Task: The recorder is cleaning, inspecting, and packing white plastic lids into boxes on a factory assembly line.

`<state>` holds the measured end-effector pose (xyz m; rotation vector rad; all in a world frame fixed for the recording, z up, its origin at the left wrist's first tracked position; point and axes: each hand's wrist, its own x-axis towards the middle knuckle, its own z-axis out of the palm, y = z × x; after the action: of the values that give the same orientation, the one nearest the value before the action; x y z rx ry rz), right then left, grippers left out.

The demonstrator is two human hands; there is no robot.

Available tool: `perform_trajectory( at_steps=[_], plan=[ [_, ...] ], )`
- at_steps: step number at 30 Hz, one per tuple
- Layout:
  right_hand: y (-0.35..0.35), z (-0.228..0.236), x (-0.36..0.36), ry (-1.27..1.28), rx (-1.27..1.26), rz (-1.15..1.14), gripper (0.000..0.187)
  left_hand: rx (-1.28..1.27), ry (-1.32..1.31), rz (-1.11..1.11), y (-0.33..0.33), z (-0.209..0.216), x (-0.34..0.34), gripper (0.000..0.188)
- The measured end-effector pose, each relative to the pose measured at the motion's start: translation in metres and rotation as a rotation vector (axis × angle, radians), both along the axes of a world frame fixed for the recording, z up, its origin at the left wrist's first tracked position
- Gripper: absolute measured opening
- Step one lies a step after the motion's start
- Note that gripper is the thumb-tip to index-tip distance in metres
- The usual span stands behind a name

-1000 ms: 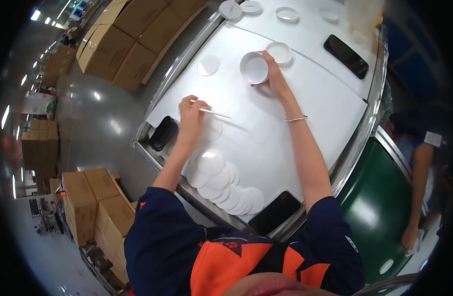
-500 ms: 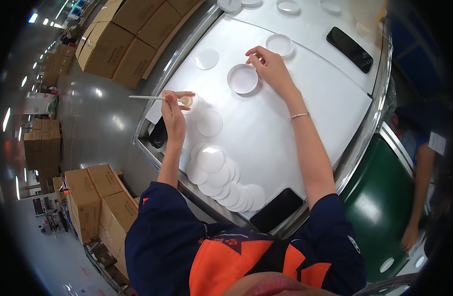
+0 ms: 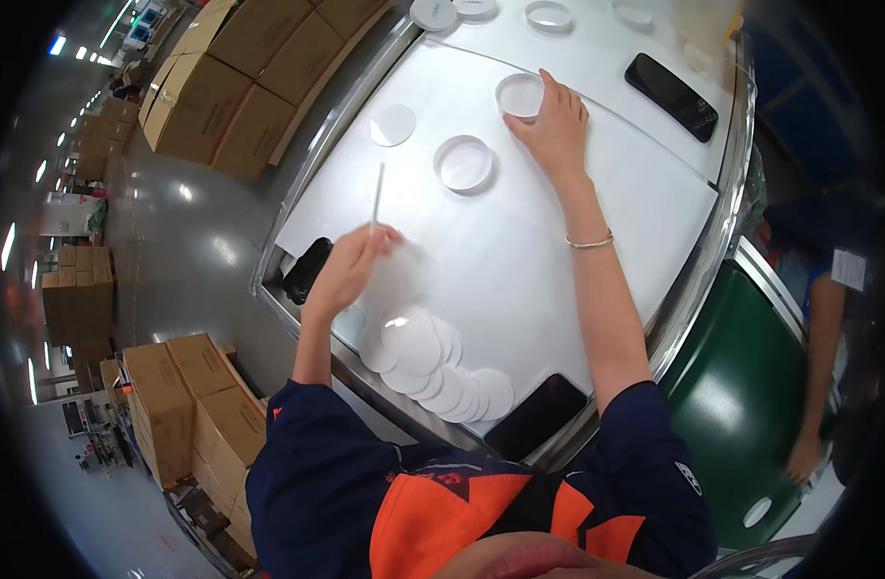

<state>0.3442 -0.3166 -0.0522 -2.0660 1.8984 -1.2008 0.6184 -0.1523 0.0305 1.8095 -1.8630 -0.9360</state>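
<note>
My right hand has its thumb and fingers around the rim of a shallow round white lid, which rests on the white work surface. Another such lid lies a little nearer and to its left. My left hand is closed on a thin white stick that points away from me. Beside those fingers is a pale round shape, smeared by motion; I cannot tell what it is. Several overlapping white discs fan out between my arms, and a single disc lies farther off.
A dark phone lies at the near edge, another phone at the far right. A black object sits by the left edge. More round lids are at the back. Cartons stand left; a co-worker's arm is at right.
My right hand has moved from beside the nearer lid to the farther one and taken its rim. My left hand has come nearer to me, its stick swinging from pointing left to pointing away.
</note>
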Motion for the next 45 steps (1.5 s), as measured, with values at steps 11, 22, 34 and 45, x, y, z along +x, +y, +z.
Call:
perform_trajectory(
  at_steps=[11, 22, 34, 45],
  plan=[
    [0.004, 0.002, 0.003, -0.035, -0.036, 0.02, 0.073, -0.599, -0.577, -0.122, -0.146, -0.027, 0.004, 0.024],
    [0.001, 0.004, -0.003, -0.033, -0.062, 0.007, 0.073, -0.675, -0.33, 0.052, -0.24, -0.009, -0.018, 0.021],
    [0.0, 0.015, -0.007, -0.499, -0.017, 0.144, 0.083, -0.632, 0.611, -0.024, -0.2, 0.034, -0.137, 0.03],
    [0.001, 0.014, -0.004, -0.549, 0.039, 0.171, 0.08, -0.993, 0.538, -0.18, -0.173, 0.031, -0.144, 0.015]
  ],
)
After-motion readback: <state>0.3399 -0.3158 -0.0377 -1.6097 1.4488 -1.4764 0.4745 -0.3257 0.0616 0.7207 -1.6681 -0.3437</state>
